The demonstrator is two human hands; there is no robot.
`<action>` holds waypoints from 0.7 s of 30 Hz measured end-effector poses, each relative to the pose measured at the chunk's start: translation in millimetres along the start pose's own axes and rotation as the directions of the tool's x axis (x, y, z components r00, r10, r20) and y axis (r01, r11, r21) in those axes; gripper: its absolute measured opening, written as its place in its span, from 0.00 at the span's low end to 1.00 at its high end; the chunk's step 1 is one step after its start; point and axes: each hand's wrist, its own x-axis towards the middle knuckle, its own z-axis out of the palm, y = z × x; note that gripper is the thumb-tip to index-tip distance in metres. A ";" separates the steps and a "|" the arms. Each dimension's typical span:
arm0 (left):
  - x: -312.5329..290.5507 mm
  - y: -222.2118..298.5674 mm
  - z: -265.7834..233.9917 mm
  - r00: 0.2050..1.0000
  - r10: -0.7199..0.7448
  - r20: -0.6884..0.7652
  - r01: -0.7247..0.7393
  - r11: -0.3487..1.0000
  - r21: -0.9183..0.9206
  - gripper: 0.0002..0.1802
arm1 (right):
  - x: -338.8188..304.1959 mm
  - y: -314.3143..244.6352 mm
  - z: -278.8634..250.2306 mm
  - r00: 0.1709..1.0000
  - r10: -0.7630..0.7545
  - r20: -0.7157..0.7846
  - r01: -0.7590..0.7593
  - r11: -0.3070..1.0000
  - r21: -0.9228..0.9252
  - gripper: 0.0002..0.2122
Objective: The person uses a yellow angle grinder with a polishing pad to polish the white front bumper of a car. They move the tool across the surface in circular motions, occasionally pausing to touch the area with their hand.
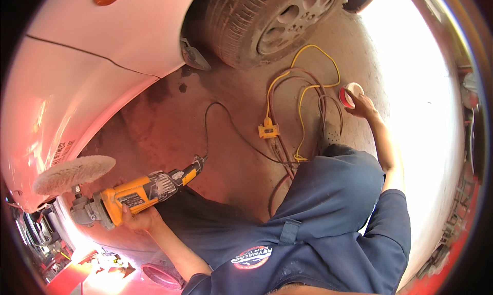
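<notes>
My left hand (139,217) is closed around the body of a yellow and black polisher (138,195), low on the left. A fluffy pale wool pad (74,174) sits on the polisher's head, close beside the light-coloured car panel (77,90). Out to the right, my right hand (363,105) grips a round white container (354,88) with a red side. That container is tilted, and its contents cannot be made out. A dark cord (226,110) runs from the back of the polisher across the floor.
A yellow multi-outlet block (268,129) lies on the floor with a looping yellow cord (336,69) and a reddish hose (272,92). Ahead stands the car's wheel (267,25), with a mud flap (194,56) beside it. A pink ring-shaped object (162,275) lies at the lower left.
</notes>
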 end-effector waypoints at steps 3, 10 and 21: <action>2.0 -3.9 -4.9 0.998 -0.056 -0.042 0.053 0.996 -0.071 0.38 | -4.7 -9.0 -16.3 0.991 -0.021 -0.130 0.021 1.000 -0.006 0.42; -4.0 -8.7 -9.7 0.997 -0.069 -0.040 0.065 0.994 -0.091 0.39 | -35.2 -120.3 -131.0 0.785 -0.264 -0.561 0.453 0.862 0.228 0.30; 4.2 -27.1 -15.3 0.998 -0.061 -0.008 0.059 0.990 -0.125 0.37 | 21.5 -383.4 -279.0 -0.142 -0.833 -0.534 0.432 0.434 -0.791 0.32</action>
